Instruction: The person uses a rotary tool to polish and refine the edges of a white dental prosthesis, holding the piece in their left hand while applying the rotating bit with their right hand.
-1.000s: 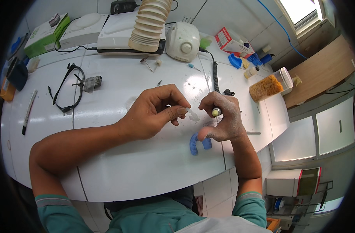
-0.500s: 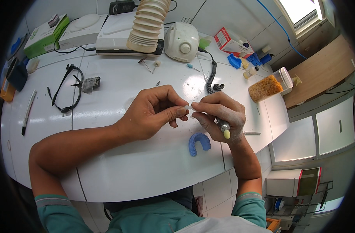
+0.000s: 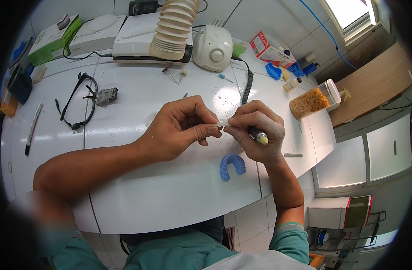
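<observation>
My left hand pinches a small whitish translucent piece between thumb and forefinger. My right hand, dusted with pale powder, grips the same piece from the other side with its fingertips. It also cradles a cylindrical metal handpiece with a pale yellow tip and a black coiled cord behind it. A blue horseshoe-shaped dental mould lies on the white worktop just below my hands. A thin metal bar lies beside my right wrist.
Black glasses and a marker lie left. A ribbed hose hangs over white equipment near a rotary-tool control box and loose burs. A jar of orange granules, blue moulds and boxes line the edges.
My right hand has moved left and closed on the small piece alongside my left fingers. The handpiece in it has turned, its tip now pointing down and right. My left hand has barely moved.
</observation>
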